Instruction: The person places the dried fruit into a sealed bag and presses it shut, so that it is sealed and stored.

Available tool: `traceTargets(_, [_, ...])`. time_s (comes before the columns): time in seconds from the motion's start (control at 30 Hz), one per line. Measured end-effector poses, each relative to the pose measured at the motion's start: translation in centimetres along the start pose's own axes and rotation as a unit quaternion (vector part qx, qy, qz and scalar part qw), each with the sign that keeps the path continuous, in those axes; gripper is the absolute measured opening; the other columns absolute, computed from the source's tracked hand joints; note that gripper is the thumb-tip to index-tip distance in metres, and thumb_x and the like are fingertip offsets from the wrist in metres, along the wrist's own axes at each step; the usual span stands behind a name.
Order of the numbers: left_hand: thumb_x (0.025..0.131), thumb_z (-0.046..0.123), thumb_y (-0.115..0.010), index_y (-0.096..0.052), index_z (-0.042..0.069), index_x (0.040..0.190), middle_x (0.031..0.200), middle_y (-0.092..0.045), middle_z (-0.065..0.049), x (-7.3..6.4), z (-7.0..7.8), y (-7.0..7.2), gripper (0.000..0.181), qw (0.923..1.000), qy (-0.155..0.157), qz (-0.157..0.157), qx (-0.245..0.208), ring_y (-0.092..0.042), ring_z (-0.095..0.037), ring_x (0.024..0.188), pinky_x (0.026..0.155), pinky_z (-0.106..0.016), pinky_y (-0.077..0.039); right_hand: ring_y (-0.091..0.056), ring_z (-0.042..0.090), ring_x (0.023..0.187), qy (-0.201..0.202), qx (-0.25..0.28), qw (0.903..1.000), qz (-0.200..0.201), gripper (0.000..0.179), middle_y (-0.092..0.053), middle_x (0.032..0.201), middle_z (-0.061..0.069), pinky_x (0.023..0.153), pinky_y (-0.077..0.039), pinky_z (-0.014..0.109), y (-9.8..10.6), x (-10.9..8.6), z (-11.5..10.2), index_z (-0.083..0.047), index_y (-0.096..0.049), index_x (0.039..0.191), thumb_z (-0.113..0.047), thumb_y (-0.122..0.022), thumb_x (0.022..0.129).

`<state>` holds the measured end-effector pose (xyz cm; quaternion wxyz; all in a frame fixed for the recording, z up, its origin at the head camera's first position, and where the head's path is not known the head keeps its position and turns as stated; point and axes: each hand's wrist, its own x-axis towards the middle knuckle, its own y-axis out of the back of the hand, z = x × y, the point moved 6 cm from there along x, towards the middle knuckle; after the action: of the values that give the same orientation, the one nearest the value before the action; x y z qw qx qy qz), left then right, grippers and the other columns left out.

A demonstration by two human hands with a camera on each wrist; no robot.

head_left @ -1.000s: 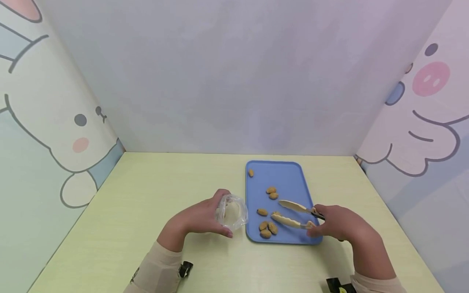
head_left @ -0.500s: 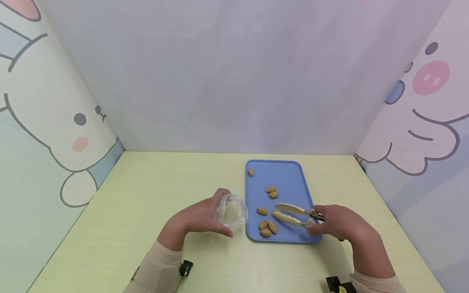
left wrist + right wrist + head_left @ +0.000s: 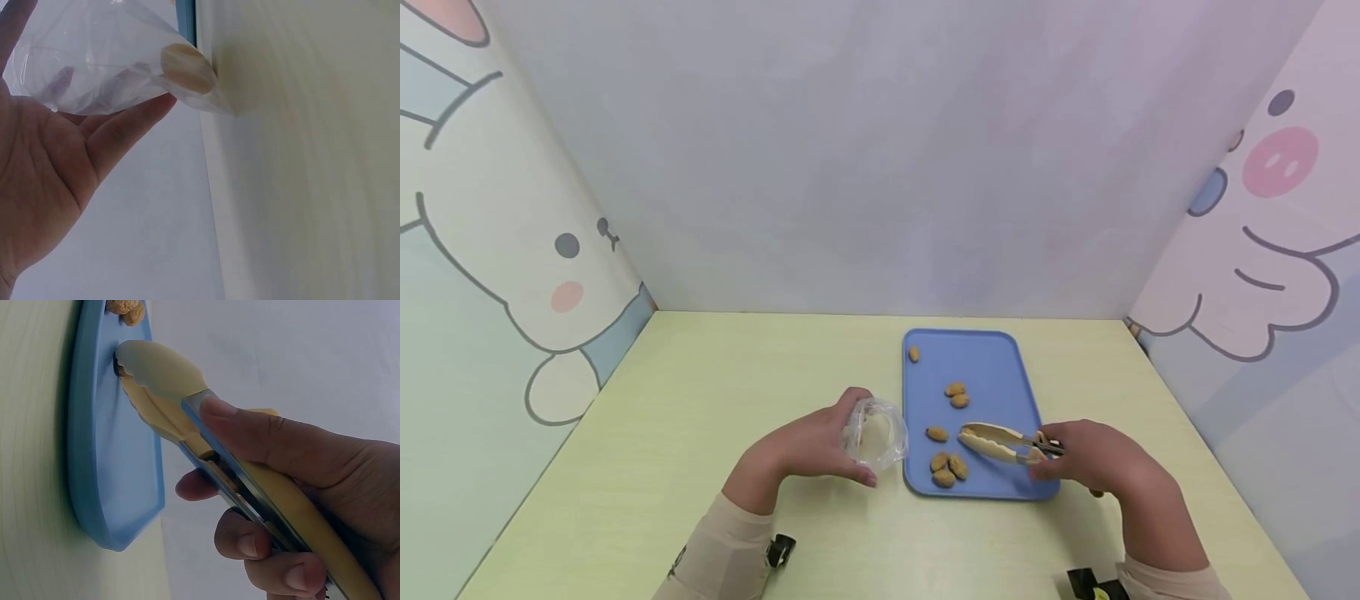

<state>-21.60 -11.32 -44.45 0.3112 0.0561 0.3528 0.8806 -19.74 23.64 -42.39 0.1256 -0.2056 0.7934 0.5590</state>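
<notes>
1. The blue tray (image 3: pixel 992 367) lies on the yellow-green bench (image 3: pixel 700 417), right of centre in the head view. It holds loose almonds (image 3: pixel 946 467): one near its upper left corner, two at mid-tray, one at the left edge and three clustered in its lower left part.
2. The clear plastic bag (image 3: pixel 874 433) sits just left of the tray, mouth open toward it. In the left wrist view one almond (image 3: pixel 187 69) lies inside it.
3. The left hand (image 3: pixel 808 450) grips the bag, fingers curled round its far side and thumb along its lower edge.
4. The right hand (image 3: pixel 1093 458), at the tray's lower right corner, is clamped on the cream tongs (image 3: pixel 996 442). Their scalloped tips are nearly together over the tray; the right wrist view shows something small and brown pinched between them.
5. Cartoon-printed walls enclose the bench at left and right.
</notes>
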Motion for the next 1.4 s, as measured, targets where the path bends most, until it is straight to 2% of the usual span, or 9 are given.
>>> traceTargets(0.27, [0.065,0.05,-0.088,-0.027,0.032,0.136,0.115,-0.059,-0.007,0.0,-0.1,0.0,0.096,1.0,0.001,-0.001,0.004,-0.058,-0.014,0.091,0.081,-0.033,-0.046,-0.052,0.019,0.044,0.005,-0.002,1.0,-0.001,0.068,-0.064,0.1,0.003,0.053,-0.042,0.035,-0.2,0.3,0.2,-0.011,-0.06,0.128,-0.05,-0.078,0.077])
traceTargets(0.4, [0.065,0.05,-0.088,-0.027,0.031,0.136,0.115,-0.06,-0.008,0.0,0.1,0.0,0.096,1.0,-0.001,-0.001,0.0,-0.058,-0.014,0.09,0.081,-0.033,-0.046,-0.052,0.019,0.044,0.011,-0.002,0.9999,0.006,0.064,-0.063,0.092,0.001,0.053,-0.041,0.035,-0.1,0.2,0.1,-0.012,-0.061,0.126,-0.05,-0.077,0.077])
traceTargets(0.53, [0.065,0.049,-0.089,-0.027,0.031,0.136,0.114,-0.06,-0.008,-0.1,0.2,0.1,0.095,1.0,-0.002,0.0,-0.001,-0.058,-0.014,0.09,0.081,-0.033,-0.046,-0.052,0.018,0.045,0.024,0.0,0.9994,0.024,0.062,-0.064,0.092,0.001,0.053,-0.041,0.035,0.1,0.1,-0.1,-0.013,-0.062,0.125,-0.05,-0.076,0.078])
traceTargets(0.7, [0.065,0.05,-0.088,-0.027,0.031,0.136,0.114,-0.059,-0.007,-0.1,0.2,0.0,0.096,1.0,0.0,0.001,0.002,-0.057,-0.014,0.09,0.08,-0.033,-0.046,-0.058,0.015,0.067,0.058,-0.037,0.9958,0.06,0.059,-0.067,0.095,-0.001,0.062,-0.045,0.037,0.7,0.2,-0.4,-0.014,-0.064,0.123,-0.055,-0.072,0.081])
traceTargets(0.8, [0.064,0.052,-0.088,-0.027,0.03,0.137,0.115,-0.059,-0.007,-0.1,0.1,0.0,0.097,1.0,-0.001,0.001,0.004,-0.057,-0.015,0.09,0.08,-0.034,-0.046,-0.055,0.013,0.076,0.079,-0.06,0.9917,0.082,0.051,-0.065,0.09,-0.006,0.065,-0.044,0.037,1.1,0.1,-0.7,-0.018,-0.066,0.113,-0.058,-0.069,0.082])
traceTargets(0.93, [0.064,0.053,-0.088,-0.027,0.031,0.137,0.115,-0.059,-0.007,-0.1,0.1,0.0,0.098,1.0,0.0,0.002,0.006,-0.057,-0.015,0.09,0.08,-0.034,-0.046,-0.048,0.011,0.065,0.09,-0.055,0.9892,0.101,0.035,-0.054,0.072,-0.009,0.06,-0.038,0.033,1.4,-0.1,-1.1,-0.024,-0.06,0.094,-0.056,-0.069,0.083])
traceTargets(1.0, [0.064,0.054,-0.088,-0.027,0.031,0.137,0.114,-0.059,-0.007,-0.1,0.1,0.0,0.098,1.0,0.0,0.001,0.006,-0.057,-0.014,0.09,0.081,-0.034,-0.046,-0.044,0.011,0.061,0.098,-0.054,0.9869,0.116,0.032,-0.05,0.067,-0.008,0.057,-0.035,0.031,1.5,-0.2,-1.3,-0.026,-0.057,0.09,-0.055,-0.069,0.084])
traceTargets(1.23, [0.063,0.057,-0.087,-0.027,0.031,0.137,0.113,-0.06,-0.007,-0.1,0.0,0.1,0.099,1.0,-0.002,0.002,0.006,-0.057,-0.014,0.089,0.08,-0.033,-0.046,-0.038,0.006,0.055,0.124,-0.061,0.9763,0.167,0.034,-0.044,0.063,-0.01,0.053,-0.031,0.027,2.3,-0.7,-2.2,-0.029,-0.056,0.09,-0.062,-0.064,0.084])
traceTargets(1.4, [0.063,0.056,-0.087,-0.027,0.031,0.137,0.113,-0.06,-0.007,-0.1,0.0,0.0,0.098,1.0,-0.002,0.003,0.008,-0.057,-0.014,0.089,0.08,-0.033,-0.046,-0.037,0.003,0.053,0.135,-0.069,0.9665,0.207,0.028,-0.042,0.062,-0.013,0.052,-0.031,0.025,2.6,-1.1,-2.7,-0.033,-0.056,0.094,-0.055,-0.07,0.084])
